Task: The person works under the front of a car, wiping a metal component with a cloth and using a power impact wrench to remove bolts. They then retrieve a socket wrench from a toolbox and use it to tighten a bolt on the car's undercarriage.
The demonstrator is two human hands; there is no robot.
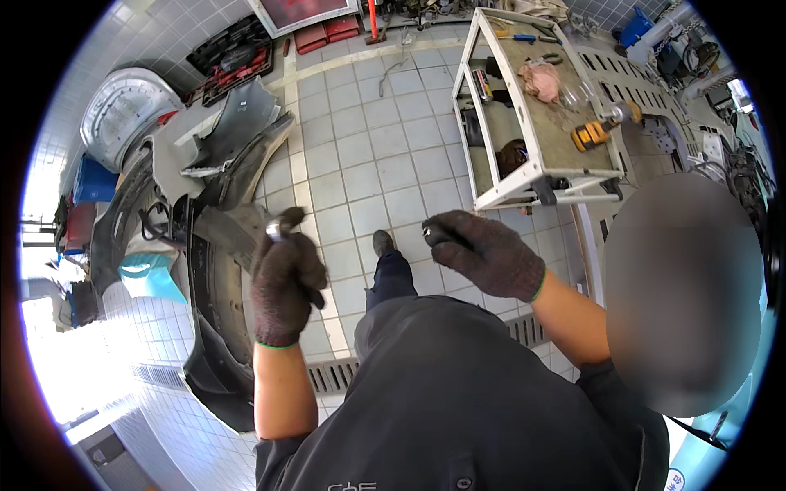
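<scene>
My left hand [286,282], in a dark work glove with a green cuff edge, is closed around a small tool with a shiny metal part [277,230]. Most of that tool is hidden by the fingers. To its right, my right hand [490,255] wears a matching glove, its fingers curled together. A small shiny-tipped piece [427,232] shows at the fingertips, too small to name. Both hands are held up in front of my body over the tiled floor [352,172], apart from each other. A removed car bumper [217,270] lies just beyond my left hand.
At the right stands a white-framed cart [532,155] with a yellow cordless power tool [591,136], a pink cloth [540,82] and hand tools on top. A person [684,295], blurred, is close on my right. Car panels [127,114] and an open tool case [233,61] are far left.
</scene>
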